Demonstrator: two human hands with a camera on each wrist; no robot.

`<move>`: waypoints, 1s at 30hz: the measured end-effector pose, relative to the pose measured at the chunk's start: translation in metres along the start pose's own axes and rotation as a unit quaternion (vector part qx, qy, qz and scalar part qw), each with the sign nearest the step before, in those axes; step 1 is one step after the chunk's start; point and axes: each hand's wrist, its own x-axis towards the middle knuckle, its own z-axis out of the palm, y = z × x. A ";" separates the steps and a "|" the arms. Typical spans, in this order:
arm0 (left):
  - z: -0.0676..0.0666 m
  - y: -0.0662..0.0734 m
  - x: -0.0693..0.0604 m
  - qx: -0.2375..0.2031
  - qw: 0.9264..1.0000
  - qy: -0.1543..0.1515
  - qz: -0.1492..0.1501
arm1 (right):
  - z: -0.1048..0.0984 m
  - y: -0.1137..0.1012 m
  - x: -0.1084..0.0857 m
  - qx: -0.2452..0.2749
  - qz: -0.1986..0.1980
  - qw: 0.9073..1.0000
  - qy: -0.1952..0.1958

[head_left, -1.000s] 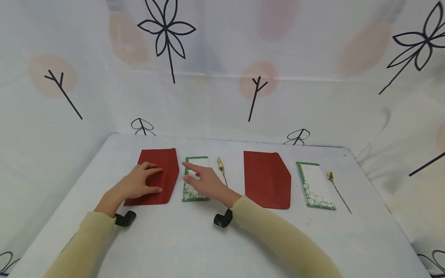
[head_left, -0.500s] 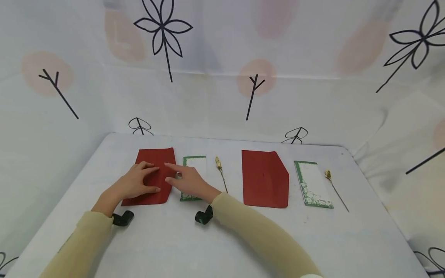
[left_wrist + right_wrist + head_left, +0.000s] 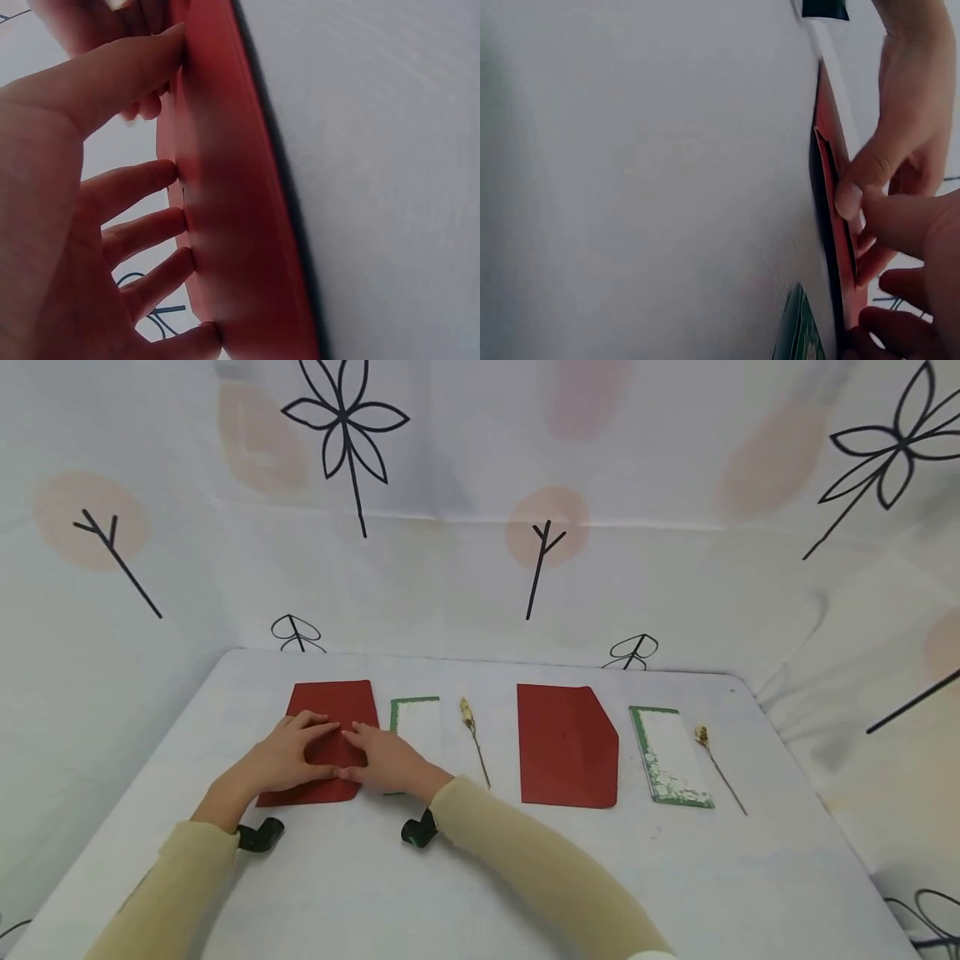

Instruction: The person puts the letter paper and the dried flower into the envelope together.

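Note:
A red envelope lies flat on the left of the table, its pointed flap side toward the right. My left hand rests on it, fingertips touching the paper; in the left wrist view the fingers are spread on the envelope. Over the envelope's right part is my right hand, its thumb close to the left thumb. In the right wrist view an edge of the envelope stands slightly raised near both thumbs. Just under my right hand, a green-bordered white card is partly hidden.
A dried flower with a thin stem lies right of the card. Farther right are a second red envelope, another green-bordered card and a second dried flower. The white table meets a patterned cloth backdrop at its back.
My right hand has moved left from above the green-bordered card to the left envelope, beside the left hand. The left hand has stayed on that envelope.

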 end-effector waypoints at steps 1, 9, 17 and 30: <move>0.000 0.000 0.000 0.003 1.000 0.000 0.002 | 0.001 -0.003 0.000 -0.026 0.002 1.000 -0.005; -0.004 0.003 -0.003 0.021 1.000 -0.002 0.010 | 0.009 -0.017 0.001 -0.135 0.020 0.990 -0.025; -0.002 0.006 -0.003 0.033 0.999 0.002 0.015 | 0.006 -0.024 0.000 -0.210 0.021 0.977 -0.036; -0.003 0.009 0.002 0.081 0.996 0.018 0.040 | 0.003 -0.022 -0.003 -0.260 0.019 0.965 -0.038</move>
